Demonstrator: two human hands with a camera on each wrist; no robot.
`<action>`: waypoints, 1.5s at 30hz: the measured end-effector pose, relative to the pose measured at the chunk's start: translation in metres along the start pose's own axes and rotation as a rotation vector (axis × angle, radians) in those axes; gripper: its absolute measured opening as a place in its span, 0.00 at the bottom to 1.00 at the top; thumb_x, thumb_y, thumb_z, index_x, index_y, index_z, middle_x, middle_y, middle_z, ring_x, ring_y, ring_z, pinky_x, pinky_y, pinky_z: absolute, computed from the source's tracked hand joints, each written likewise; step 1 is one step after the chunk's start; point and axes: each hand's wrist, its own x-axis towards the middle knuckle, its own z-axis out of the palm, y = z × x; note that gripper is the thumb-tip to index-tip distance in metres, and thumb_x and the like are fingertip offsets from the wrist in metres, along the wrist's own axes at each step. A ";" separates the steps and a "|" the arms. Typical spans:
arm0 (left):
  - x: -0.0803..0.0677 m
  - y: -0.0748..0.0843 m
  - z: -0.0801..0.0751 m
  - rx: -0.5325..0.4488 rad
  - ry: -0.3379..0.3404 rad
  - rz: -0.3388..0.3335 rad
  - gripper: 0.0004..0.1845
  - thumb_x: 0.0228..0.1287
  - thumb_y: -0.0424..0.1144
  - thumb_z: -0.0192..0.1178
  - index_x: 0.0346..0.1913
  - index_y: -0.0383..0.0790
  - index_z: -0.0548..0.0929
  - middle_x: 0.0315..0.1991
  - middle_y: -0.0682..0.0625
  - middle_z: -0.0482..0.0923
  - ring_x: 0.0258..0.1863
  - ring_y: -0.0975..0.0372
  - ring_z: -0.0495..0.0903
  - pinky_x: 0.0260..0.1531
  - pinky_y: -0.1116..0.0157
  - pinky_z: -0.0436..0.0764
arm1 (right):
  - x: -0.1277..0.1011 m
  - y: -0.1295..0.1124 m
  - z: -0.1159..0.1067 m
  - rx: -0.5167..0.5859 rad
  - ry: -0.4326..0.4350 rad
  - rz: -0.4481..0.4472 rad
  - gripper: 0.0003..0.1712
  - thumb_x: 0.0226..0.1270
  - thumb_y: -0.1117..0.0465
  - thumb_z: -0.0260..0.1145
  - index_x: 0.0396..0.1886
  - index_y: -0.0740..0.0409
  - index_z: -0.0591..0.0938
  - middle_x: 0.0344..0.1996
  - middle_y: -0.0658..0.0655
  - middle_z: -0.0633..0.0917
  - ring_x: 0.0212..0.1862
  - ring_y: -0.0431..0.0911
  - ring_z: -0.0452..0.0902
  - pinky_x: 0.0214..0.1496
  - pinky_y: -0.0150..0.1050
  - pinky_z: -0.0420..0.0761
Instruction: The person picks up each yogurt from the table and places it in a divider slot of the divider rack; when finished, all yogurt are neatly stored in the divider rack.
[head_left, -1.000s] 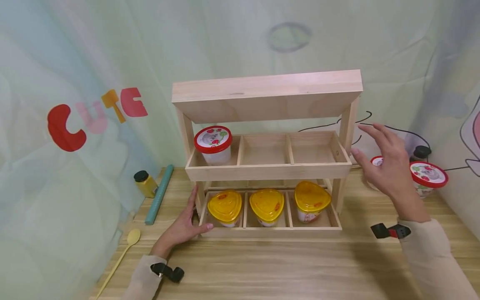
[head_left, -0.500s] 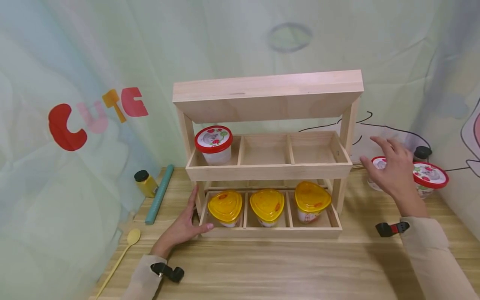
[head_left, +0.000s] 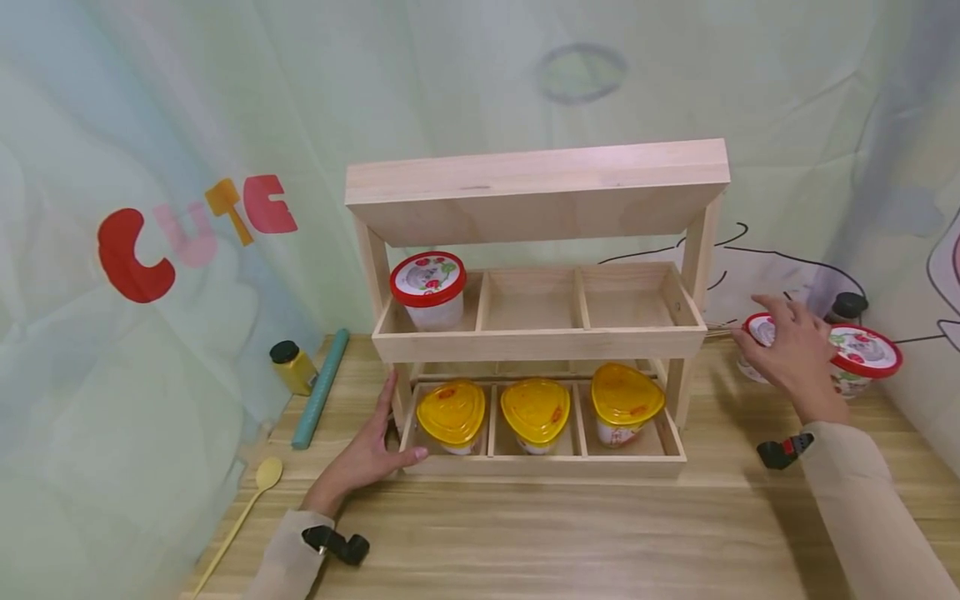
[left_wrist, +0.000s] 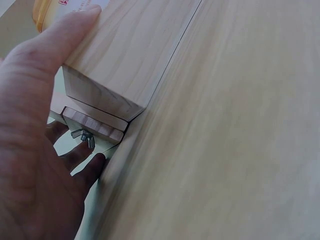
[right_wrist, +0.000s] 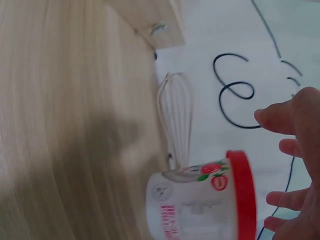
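Location: the red-lidded tub stands upright on the table at the right of the head view, partly covered by the right hand. A second tub sits just to its right in the frame, with a dark-capped jar behind.

Grip state: the right hand holds nothing. Its thumb and fingers are parted; in the right wrist view, a gap shows between the thumb and the printed tub at the bottom of the frame. The left hand is spread against the lower left corner of the wooden rack, thumb along the front board; whether every fingertip bears on the wood cannot be told.

Handling: the tub is judged light to moderate in weight; its fill is not visible. The wall appears smooth, thin and tapered toward the base, so it is likely to slip under a loose hold and to dent under a hard squeeze. The lid appears stiffer, with a deep red rim.

Hold point: place the thumb and fingers on opposite sides, immediately below the rim, using the rim as a stop. Lifting by the lid alone is not advised, as it may detach. Allow finger clearance from the second tub. The whisk, above the tub in the right wrist view, calls for similar care.
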 end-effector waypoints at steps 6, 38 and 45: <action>0.000 0.001 0.000 -0.010 0.002 0.007 0.72 0.62 0.56 0.78 0.86 0.71 0.24 0.90 0.34 0.30 0.86 0.30 0.48 0.79 0.27 0.55 | 0.005 0.006 0.005 -0.024 -0.026 0.032 0.42 0.78 0.44 0.62 0.83 0.55 0.63 0.81 0.81 0.55 0.78 0.86 0.45 0.68 0.91 0.53; -0.001 0.001 0.000 -0.020 -0.008 0.001 0.72 0.63 0.54 0.78 0.85 0.73 0.24 0.90 0.35 0.31 0.86 0.30 0.47 0.79 0.27 0.53 | -0.001 0.022 0.045 -0.004 0.057 0.016 0.34 0.72 0.66 0.61 0.78 0.59 0.71 0.80 0.82 0.52 0.82 0.83 0.36 0.78 0.87 0.42; -0.001 0.002 0.000 -0.014 -0.006 -0.006 0.72 0.63 0.54 0.78 0.85 0.73 0.24 0.90 0.34 0.32 0.86 0.30 0.48 0.79 0.27 0.53 | -0.004 0.025 0.045 0.069 0.097 0.019 0.34 0.72 0.66 0.62 0.78 0.59 0.73 0.82 0.80 0.54 0.84 0.79 0.38 0.80 0.84 0.42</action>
